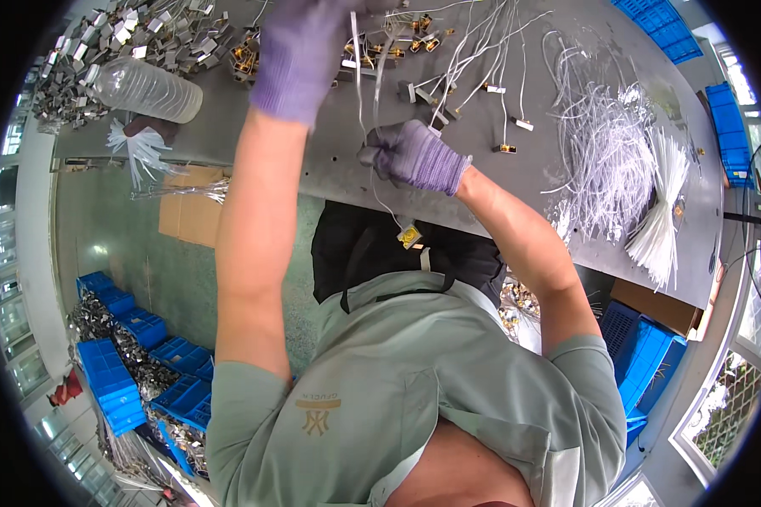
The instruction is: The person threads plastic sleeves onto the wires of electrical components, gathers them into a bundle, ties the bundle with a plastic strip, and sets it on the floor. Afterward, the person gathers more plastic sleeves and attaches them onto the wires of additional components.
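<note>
My right hand (418,156), in a purple knit glove, is closed at the table's front edge on a thin white wire (384,201). From that wire a small block with a yellow face (409,236) hangs below the edge, over my lap. My left hand (300,59), gloved alike, is raised at the top of the picture. It is smeared by motion and its fingers are partly cut off, so their grip is unclear. Pale strands (357,72) run between the two hands. Just beyond my right hand lie several wired blocks (505,148) with white leads.
A heap of grey metal pieces (135,34) and a clear plastic bottle (148,89) occupy the table's left. Tangled white wires (604,160) and a white bundle (661,211) lie at the right. Blue crates (110,380) stand lower left, with another blue crate (643,355) at right.
</note>
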### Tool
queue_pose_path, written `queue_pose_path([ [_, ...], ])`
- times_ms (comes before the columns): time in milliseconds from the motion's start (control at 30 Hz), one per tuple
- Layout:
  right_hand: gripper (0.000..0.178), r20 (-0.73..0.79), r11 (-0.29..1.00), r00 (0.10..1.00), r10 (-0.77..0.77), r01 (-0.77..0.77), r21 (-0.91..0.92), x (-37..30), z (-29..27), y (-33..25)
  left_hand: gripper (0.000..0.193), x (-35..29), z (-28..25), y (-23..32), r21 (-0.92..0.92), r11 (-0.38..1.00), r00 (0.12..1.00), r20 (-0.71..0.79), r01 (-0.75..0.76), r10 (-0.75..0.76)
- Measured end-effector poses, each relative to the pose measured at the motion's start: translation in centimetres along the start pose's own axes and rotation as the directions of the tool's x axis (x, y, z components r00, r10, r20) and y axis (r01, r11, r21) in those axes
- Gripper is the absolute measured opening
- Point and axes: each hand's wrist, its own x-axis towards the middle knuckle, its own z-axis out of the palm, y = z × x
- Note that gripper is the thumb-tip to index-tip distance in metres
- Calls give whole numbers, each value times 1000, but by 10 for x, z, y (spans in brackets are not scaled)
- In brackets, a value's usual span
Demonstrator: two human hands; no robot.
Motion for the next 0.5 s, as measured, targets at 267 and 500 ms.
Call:
queue_pose_path([
  [267, 17, -30, 604, 739, -674, 527, -598, 15, -40, -14, 15, 44, 60, 53, -726, 686, 970, -129, 49, -206],
  [500, 24, -281, 911, 878, -388, 318, -264, -37, 25, 42, 19, 115, 26, 0, -197, 976, 986, -114, 94, -118],
])
